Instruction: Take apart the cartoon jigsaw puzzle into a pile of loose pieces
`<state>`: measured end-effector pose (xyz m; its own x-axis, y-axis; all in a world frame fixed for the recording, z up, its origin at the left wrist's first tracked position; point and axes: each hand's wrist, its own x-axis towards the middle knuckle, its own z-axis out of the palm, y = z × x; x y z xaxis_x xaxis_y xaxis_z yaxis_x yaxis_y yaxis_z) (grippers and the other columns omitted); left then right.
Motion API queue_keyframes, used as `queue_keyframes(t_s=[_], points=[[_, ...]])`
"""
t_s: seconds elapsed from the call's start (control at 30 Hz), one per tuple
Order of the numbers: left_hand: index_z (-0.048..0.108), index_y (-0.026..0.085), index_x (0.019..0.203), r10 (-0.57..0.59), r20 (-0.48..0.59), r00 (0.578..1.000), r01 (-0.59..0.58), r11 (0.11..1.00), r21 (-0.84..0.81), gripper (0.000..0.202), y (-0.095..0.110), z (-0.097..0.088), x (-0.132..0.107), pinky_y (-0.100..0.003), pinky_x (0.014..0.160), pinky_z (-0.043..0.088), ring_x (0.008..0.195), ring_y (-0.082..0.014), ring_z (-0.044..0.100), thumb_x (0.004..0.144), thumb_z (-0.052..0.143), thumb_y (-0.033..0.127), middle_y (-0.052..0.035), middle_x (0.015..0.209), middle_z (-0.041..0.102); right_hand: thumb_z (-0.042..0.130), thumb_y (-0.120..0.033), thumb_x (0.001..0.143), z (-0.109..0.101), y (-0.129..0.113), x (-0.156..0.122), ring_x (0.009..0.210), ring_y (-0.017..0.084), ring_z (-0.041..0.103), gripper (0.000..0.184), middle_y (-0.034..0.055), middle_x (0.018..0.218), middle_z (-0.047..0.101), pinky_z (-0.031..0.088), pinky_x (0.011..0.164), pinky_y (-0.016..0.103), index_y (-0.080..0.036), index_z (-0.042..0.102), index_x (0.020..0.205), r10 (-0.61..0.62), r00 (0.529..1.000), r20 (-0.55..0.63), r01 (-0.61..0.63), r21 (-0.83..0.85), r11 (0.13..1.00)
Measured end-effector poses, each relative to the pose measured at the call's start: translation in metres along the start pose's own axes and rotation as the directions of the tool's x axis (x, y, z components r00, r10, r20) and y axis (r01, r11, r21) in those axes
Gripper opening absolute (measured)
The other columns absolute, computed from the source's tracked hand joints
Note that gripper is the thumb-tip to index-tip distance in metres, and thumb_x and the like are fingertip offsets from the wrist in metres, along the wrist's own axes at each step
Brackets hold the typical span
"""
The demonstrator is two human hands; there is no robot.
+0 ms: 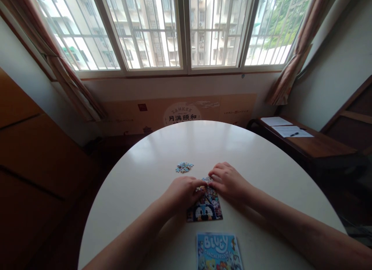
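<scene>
A small, partly assembled jigsaw puzzle (205,208) with a cartoon dog picture lies on the round white table (145,177). My left hand (183,192) rests on its upper left corner, fingers curled and pinched on a puzzle piece at the top edge. My right hand (228,180) presses down on the upper right corner, fingers bent and close together. The fingertips of both hands nearly meet at the puzzle's top edge. A little heap of loose puzzle pieces (184,167) sits just beyond my left hand.
A blue puzzle box or picture card (218,251) lies at the table's near edge. A dark wooden side table (308,142) with papers (286,127) and a pen stands at the right. Barred windows, curtains and a printed cardboard panel (180,113) are behind.
</scene>
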<state>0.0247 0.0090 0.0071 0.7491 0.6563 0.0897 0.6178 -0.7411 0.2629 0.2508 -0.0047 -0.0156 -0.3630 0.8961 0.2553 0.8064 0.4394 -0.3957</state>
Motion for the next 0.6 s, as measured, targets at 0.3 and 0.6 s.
queue_keyframes(t_s=[0.3, 0.6], points=[[0.073, 0.031, 0.121, -0.018, 0.014, 1.0, 0.018, 1.0, 0.0, 0.031, 0.0027, -0.0025, -0.0005, -0.034, 0.079, 0.053, 0.089, -0.0244, 0.07, 0.093, 0.059, 0.032, -0.0049, 0.1, 0.077, 0.075, -0.029, 0.082, 0.0042, 0.0054, 0.0033, 0.099, 0.023, 0.058, 0.02, 0.0071, 0.103, 0.067, 0.042, 0.091, 0.038, -0.02, 0.07, 0.1, 0.038, 0.999, -0.01, -0.037, 0.055, 0.998], [0.073, 0.032, 0.12, -0.004, -0.023, 1.0, 0.003, 1.0, -0.024, 0.031, 0.0003, -0.0001, -0.001, -0.033, 0.078, 0.053, 0.089, -0.0235, 0.07, 0.093, 0.06, 0.032, -0.0043, 0.1, 0.077, 0.077, -0.025, 0.08, 0.0043, 0.003, 0.0013, 0.092, 0.02, 0.058, 0.019, 0.0038, 0.093, 0.068, 0.042, 0.087, 0.037, -0.022, 0.069, 0.097, 0.034, 0.998, -0.05, -0.028, 0.109, 0.994]])
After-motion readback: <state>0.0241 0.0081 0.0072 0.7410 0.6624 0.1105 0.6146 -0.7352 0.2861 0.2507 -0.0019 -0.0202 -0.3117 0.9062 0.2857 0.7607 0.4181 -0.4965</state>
